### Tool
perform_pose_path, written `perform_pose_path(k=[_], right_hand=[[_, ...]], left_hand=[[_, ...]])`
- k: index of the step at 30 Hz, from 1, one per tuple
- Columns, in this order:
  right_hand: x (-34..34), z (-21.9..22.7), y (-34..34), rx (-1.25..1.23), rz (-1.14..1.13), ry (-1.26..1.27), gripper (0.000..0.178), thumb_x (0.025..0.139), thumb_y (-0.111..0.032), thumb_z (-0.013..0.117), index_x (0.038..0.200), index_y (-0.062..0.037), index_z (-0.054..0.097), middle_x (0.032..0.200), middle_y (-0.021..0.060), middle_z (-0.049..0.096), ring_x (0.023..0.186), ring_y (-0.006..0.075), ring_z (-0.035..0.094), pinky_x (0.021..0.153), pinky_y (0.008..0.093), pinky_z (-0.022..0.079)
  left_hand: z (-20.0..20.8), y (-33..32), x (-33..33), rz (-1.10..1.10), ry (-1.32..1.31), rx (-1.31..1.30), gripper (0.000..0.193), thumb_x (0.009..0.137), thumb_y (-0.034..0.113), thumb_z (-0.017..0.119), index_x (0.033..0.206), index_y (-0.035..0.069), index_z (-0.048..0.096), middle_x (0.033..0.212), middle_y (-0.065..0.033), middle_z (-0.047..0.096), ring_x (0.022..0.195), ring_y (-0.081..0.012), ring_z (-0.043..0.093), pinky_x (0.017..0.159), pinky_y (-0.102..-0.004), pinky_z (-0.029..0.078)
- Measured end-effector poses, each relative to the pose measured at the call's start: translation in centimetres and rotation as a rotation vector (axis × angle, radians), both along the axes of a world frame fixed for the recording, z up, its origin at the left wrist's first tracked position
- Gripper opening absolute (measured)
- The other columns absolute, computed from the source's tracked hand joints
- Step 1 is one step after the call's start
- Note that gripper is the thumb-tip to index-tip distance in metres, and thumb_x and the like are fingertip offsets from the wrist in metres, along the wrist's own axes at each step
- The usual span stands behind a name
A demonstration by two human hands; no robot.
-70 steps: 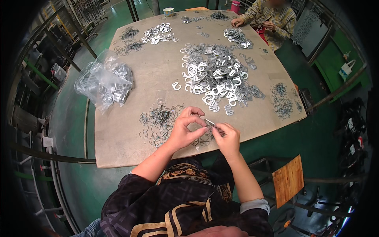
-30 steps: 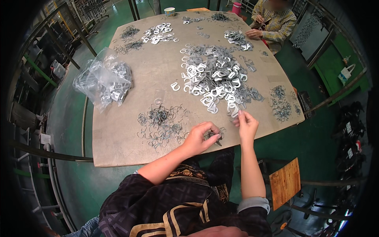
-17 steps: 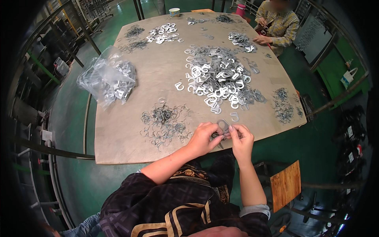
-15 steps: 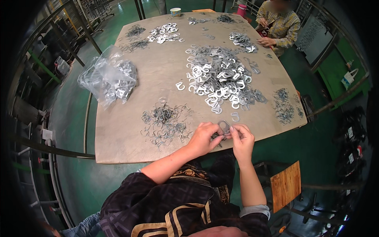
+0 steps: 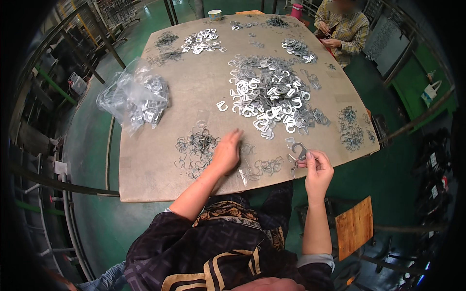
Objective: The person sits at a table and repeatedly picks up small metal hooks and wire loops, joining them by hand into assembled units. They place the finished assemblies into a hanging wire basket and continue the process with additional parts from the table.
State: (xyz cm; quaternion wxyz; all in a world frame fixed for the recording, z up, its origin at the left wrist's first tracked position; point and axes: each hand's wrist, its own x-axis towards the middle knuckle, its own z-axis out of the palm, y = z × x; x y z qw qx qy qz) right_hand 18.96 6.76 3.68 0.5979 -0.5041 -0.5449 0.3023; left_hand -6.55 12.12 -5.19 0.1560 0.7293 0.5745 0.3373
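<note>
You're working in workshop: metal parts (image 5: 274, 92) lying heaped on table (image 5: 194, 92), racks (image 5: 116, 14) standing at eleven o'clock, co-worker (image 5: 349, 34) at one.

Glossy green floor (image 5: 102, 220), wooden seat (image 5: 354, 228), metal racks (image 5: 116, 13), green panel (image 5: 407, 103) rightward.

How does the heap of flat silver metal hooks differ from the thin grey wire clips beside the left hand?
The flat silver hooks are broad; the grey wire clips are thin. The hooks form a thick heap; the clips lie more scattered. Both are on the brown table.
</note>
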Motion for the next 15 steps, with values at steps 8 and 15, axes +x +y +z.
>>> perform_pose_path(k=[8,15], right_hand=[[1.3,1.3,-0.5,-0.001,0.012,0.082,0.008,0.09,0.004,0.062,0.095,0.0111,0.062,0.099,0.0106,0.061,0.078,0.0159,0.067,0.069,0.0259,0.057],[1.0,1.1,-0.5,0.024,0.04,0.076,0.012,0.088,0.007,0.064,0.099,0.0114,0.064,0.102,0.0104,0.061,0.081,0.0144,0.067,0.07,0.0252,0.056]], left_hand=[[0.7,1.4,-1.4,-0.119,0.188,0.02,0.017,0.082,0.005,0.058,0.093,0.002,0.07,0.092,-0.012,0.065,0.089,-0.0306,0.063,0.078,-0.0389,0.052],[0.6,1.9,1.7,-0.506,0.377,0.24,0.023,0.075,0.008,0.056,0.092,0.005,0.071,0.089,-0.0056,0.065,0.089,-0.0235,0.06,0.076,-0.0339,0.052]])
